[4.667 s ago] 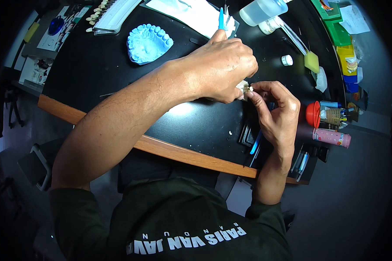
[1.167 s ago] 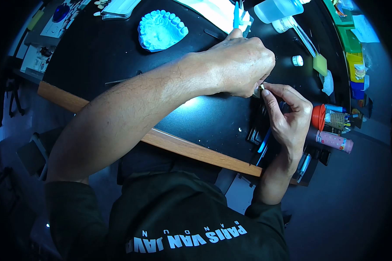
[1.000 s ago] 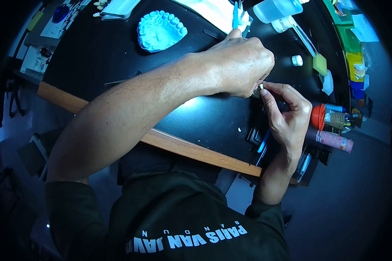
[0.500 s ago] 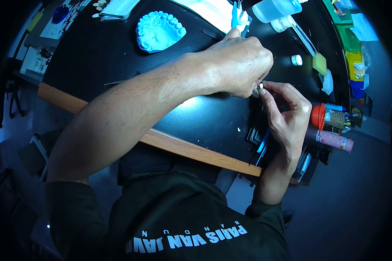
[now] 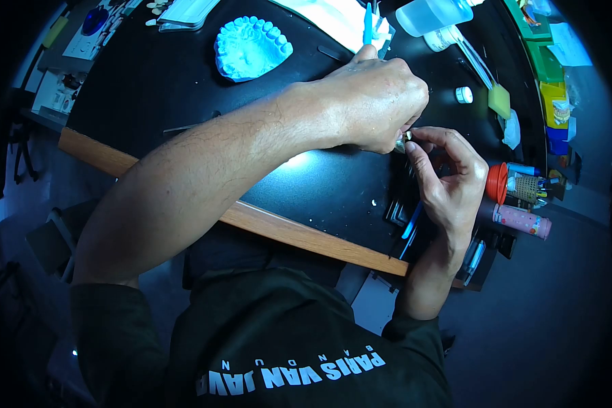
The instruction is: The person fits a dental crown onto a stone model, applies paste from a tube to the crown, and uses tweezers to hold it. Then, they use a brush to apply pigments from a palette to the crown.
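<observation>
Cream piece (image 5: 408,135), tiny and pale, sits between your two hands in the head view, above the black desk (image 5: 347,204) and to the right of the blue dental cast (image 5: 253,49). Your right hand (image 5: 450,173) has it in a narrow pinch, thumb below and forefinger above. Your left hand (image 5: 379,100) is turned palm-down with its knuckles raised, and a dull bit (image 5: 400,145) shows just under its fingertips; whether those fingers clamp that bit or only touch it, you can't tell from here, as the hand's own back hides them. Judge the cream piece to be very light and hard — stiff rather than springy, perhaps brittle at a thin edge, and likely to skid from damp skin if squeezed off-centre. Take it by its sides with the soft pads of thumb and forefinger, pressing lightly and leaving the bright end free. As for direction, the pale end seems to face up and away from your body, with the darker part toward the dull bit — the long axis looks short and roughly in line with the gap between the hands, but it's too small to be sure.
</observation>
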Action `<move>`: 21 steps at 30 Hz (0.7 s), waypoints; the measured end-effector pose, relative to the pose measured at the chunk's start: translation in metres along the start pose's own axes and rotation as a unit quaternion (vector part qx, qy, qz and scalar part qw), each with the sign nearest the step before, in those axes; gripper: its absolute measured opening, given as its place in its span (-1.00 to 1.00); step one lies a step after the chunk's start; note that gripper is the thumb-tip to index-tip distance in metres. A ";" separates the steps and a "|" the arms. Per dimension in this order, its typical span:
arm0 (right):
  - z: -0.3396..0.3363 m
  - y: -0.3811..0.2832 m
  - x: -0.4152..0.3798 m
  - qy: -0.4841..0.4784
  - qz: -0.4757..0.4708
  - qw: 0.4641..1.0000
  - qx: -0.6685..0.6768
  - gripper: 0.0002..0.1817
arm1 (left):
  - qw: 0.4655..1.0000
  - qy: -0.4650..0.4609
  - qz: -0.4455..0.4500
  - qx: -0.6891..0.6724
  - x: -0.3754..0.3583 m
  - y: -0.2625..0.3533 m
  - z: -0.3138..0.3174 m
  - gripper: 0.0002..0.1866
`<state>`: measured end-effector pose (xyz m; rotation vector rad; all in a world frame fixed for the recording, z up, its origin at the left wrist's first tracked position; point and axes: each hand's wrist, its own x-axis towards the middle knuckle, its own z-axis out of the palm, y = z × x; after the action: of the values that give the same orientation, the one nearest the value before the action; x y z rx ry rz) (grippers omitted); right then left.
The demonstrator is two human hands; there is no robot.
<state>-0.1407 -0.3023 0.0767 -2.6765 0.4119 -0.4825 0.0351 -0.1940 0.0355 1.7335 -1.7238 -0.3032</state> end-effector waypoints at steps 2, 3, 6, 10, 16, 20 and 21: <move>0.000 0.001 0.000 0.003 -0.007 1.000 0.000 -0.83 | 1.000 -0.003 -0.001 0.000 0.000 0.000 0.000 -0.91; 0.000 0.001 0.000 0.004 -0.005 1.000 0.001 -0.84 | 1.000 -0.005 -0.003 0.000 0.000 0.001 -0.001 -0.91; 0.001 0.000 0.000 0.007 -0.004 1.000 0.002 -0.84 | 1.000 -0.006 -0.004 0.003 0.000 0.001 -0.002 -0.91; 0.001 0.000 0.000 0.008 -0.005 1.000 -0.002 -0.82 | 1.000 0.001 -0.003 0.004 0.000 0.000 0.001 -0.91; 0.004 -0.002 -0.002 0.026 0.055 0.996 0.068 -0.78 | 1.000 0.006 -0.004 -0.011 0.001 -0.001 0.002 -0.90; 0.002 0.001 -0.003 0.026 0.063 0.996 0.060 -0.80 | 1.000 -0.006 -0.008 -0.007 0.001 0.000 0.000 -0.91; 0.002 0.003 -0.003 0.022 0.048 0.998 0.047 -0.81 | 1.000 -0.004 -0.006 -0.008 0.000 -0.001 0.000 -0.92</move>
<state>-0.1431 -0.3030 0.0733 -2.5466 0.5145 -0.5202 0.0355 -0.1945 0.0349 1.7335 -1.7125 -0.3279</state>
